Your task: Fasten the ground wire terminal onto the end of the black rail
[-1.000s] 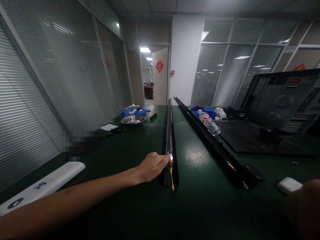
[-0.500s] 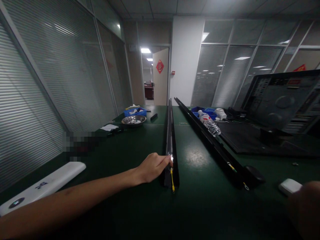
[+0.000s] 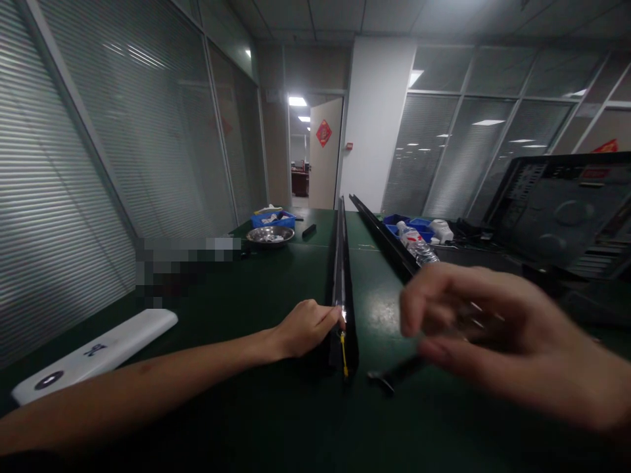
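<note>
My left hand (image 3: 308, 328) is closed, thumb and forefinger pinched at the near part of a long black metal rail (image 3: 339, 263). What lies between those fingertips is too small to make out. Just below them, a short yellow wire (image 3: 344, 355) with a ring terminal lies in the channel. To the right, my blurred right hand (image 3: 493, 335) is raised with fingers curled, gripping a dark wrench (image 3: 387, 380) whose shiny head points at the rail's near end. A second black rail (image 3: 382, 233) runs alongside, its near end hidden behind this hand.
On the left lies a long white casing (image 3: 98, 351). Farther back are a metal bowl (image 3: 270, 236) of small parts and a blue bin (image 3: 274, 219). A plastic bottle (image 3: 417, 242) lies by more blue bins; a large black panel (image 3: 566, 213) stands at the right.
My right hand has come in from the lower right edge towards the middle, now with the wrench in it. The left hand keeps its place on the rail. The view has shifted slightly.
</note>
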`<state>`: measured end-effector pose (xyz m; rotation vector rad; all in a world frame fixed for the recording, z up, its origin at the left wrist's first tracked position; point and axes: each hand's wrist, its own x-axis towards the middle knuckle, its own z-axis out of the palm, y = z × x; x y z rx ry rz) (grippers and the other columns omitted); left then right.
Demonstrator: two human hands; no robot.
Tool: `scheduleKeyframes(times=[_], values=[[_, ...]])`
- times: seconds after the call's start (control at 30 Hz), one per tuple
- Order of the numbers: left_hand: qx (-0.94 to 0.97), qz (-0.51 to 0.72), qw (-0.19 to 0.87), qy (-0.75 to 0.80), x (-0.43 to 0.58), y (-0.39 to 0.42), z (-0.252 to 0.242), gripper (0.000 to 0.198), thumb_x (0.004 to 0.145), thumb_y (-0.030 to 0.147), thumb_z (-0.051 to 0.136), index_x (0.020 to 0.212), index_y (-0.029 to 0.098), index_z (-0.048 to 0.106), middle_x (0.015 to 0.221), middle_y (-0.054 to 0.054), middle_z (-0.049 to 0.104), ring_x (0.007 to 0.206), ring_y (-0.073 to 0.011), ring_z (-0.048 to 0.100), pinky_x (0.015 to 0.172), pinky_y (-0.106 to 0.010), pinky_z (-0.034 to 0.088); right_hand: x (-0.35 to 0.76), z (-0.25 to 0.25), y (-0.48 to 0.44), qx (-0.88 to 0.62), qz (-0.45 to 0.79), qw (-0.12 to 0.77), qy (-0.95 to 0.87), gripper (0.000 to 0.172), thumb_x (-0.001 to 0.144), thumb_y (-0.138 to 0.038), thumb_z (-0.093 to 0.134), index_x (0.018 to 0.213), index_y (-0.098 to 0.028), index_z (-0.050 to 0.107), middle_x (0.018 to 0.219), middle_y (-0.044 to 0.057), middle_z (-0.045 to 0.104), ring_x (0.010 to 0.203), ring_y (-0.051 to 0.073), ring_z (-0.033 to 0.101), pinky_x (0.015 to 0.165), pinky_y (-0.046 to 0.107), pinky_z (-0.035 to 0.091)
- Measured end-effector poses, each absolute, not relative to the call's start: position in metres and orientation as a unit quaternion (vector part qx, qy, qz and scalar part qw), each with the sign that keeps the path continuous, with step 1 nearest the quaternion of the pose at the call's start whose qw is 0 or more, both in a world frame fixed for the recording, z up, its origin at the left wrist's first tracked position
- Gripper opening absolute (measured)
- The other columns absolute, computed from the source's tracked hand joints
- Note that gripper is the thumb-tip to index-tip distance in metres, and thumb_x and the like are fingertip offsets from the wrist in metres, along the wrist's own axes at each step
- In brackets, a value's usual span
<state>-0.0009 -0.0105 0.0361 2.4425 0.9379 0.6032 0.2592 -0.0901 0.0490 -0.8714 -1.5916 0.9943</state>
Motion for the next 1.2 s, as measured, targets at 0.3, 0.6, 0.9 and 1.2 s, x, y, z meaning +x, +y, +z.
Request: scheduleKeyframes(times=[0.3,0.6,0.9,1.2], values=[[0.857,0.238,0.258,0.376,-0.002,-0.008,0.029,0.066,0.111,0.05,0.024,0.088,0.016,0.075,0.077,-0.003,0.071,0.067,-0.0154,0.066,0.066,-0.025,0.046,0.221,0.025,-0.079,-0.356,0.413,0.544,-0.638,0.047,0.099,-0.053,0.058,0.132,-0.022,0.069,0.076,-0.001,0.054,0.051,0.011,0.054,0.044,0.025,0.047],[0.85,0.275,0.269,0.359,0.0,-0.01,0.037,0.052,0.111,0.041,0.026,0.094,0.016,0.068,0.093,-0.005,0.07,0.084,-0.0187,0.065,0.082,-0.029,0.048,0.225,0.026,-0.073,-0.345,0.325,0.594,-0.649,0.026,0.099,-0.043,0.062,0.101,-0.02,0.074,0.077,-0.002,0.055,0.048,0.009,0.056,0.044,0.023,0.045],[0.844,0.266,0.299,0.358,0.001,-0.011,0.039,0.059,0.11,0.046,0.022,0.094,0.016,0.07,0.095,-0.006,0.07,0.089,-0.0204,0.065,0.087,-0.03,0.048,0.218,0.019,-0.057,-0.378,0.368,0.61,-0.59,0.045,0.1,-0.06,0.052,0.089,-0.019,0.065,0.067,-0.003,0.05,0.05,0.011,0.05,0.043,0.024,0.044],[0.829,0.239,0.315,0.395,0.001,-0.012,0.036,0.065,0.11,0.053,0.022,0.085,0.016,0.069,0.069,0.0,0.059,0.062,-0.0145,0.058,0.063,-0.025,0.043,0.206,0.019,-0.036,-0.413,0.371,0.538,-0.634,0.049,0.102,-0.063,0.044,0.082,-0.02,0.058,0.06,-0.004,0.046,0.051,0.012,0.044,0.046,0.024,0.035]])
